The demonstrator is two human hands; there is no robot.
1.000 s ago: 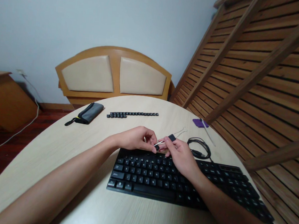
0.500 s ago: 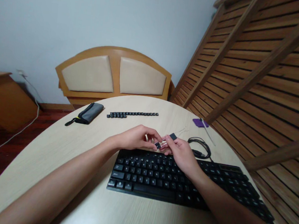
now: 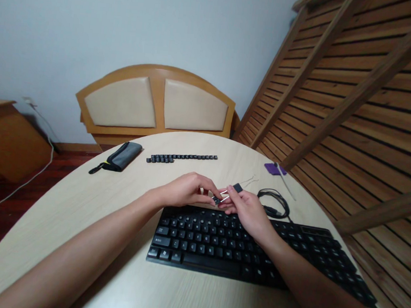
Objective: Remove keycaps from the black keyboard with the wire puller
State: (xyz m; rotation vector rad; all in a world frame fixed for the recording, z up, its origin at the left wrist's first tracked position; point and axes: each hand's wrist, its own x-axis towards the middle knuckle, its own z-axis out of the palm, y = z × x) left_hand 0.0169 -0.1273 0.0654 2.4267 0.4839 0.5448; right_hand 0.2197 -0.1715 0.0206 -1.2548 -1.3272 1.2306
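Note:
A black keycap (image 3: 216,201) is pinched between the thumb and fingers of my left hand (image 3: 189,189), just above the back edge of the keyboard. My right hand (image 3: 250,211) grips a wire keycap puller (image 3: 237,188) by its dark middle. Two of its wires reach left to the keycap; the other pair points up and to the right. Whether the wires hook the keycap cannot be made out. Below both hands lies the black keyboard (image 3: 203,260), with caps gone from part of its upper rows and its right half partly hidden by my right forearm.
Loose keycaps (image 3: 191,157) stand in two rows at the table's back. A grey zip pouch (image 3: 126,156) lies left of them. A coiled black cable (image 3: 277,194) sits behind the keyboard; farther right are a purple item (image 3: 271,169) and a thin stick (image 3: 288,186). The table (image 3: 108,279) has a curved edge.
The keycap has turned slightly between my left fingers, and the puller's wires have shifted a little against it. Both hands stay nearly in place.

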